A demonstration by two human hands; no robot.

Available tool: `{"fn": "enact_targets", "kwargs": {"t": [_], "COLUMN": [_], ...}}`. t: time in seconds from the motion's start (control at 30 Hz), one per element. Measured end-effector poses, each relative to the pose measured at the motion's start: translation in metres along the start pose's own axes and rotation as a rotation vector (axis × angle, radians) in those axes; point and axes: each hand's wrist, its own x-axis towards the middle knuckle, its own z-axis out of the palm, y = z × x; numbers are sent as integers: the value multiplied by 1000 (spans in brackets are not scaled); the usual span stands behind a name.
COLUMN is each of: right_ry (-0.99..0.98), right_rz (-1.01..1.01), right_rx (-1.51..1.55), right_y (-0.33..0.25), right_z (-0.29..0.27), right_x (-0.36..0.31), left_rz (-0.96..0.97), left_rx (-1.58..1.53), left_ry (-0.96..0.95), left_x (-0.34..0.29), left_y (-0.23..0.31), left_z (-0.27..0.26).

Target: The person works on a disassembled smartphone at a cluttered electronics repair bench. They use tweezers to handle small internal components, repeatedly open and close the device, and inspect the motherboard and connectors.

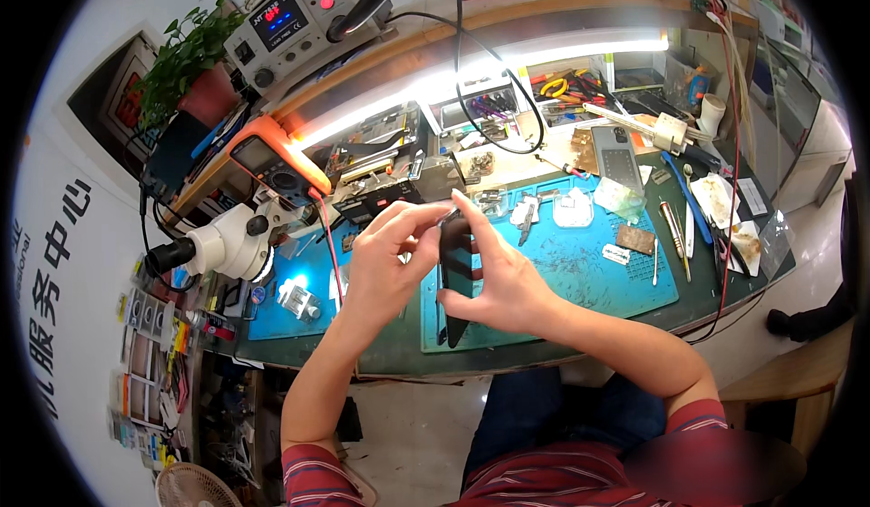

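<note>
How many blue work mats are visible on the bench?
2: a smaller mat left of the left hand, near the microscope; a larger mat, partly behind the right hand. Clutter may hide others.

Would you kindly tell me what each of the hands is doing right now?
Left hand: fingers bent at the upper end of a slim black rectangular device; grip cannot be told.
Right hand: holding that device.

Dark lettering [58, 250] on white wall [101, 267]; glowing characters [273, 13] on station display [290, 9].

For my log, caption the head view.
Left hand and right hand hold a black device over a blue mat, microscope at left.
</note>
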Motion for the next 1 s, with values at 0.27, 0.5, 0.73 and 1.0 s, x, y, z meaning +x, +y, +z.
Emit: {"fn": "enact_targets", "kwargs": {"t": [0.27,0.5,0.73,1.0], "right_ry": [-637,-515,-514,-396], "right_rz": [547,789,982,744], "right_rx": [1260,1364,1376,420], "right_y": [21,44,35,36], "right_z": [-60,-72,-75,-124], "right_x": [0,-16,-17,-9], "left_rz": [49,157,216,160], "left_rx": [-55,-70,-70,12], "left_ry": [-148,-469,-490,-514], "left_x": [-9,-25,-26,-32], "left_y": [-24,-36,-55,-67], "left_z": [-4,20,40,41]}}
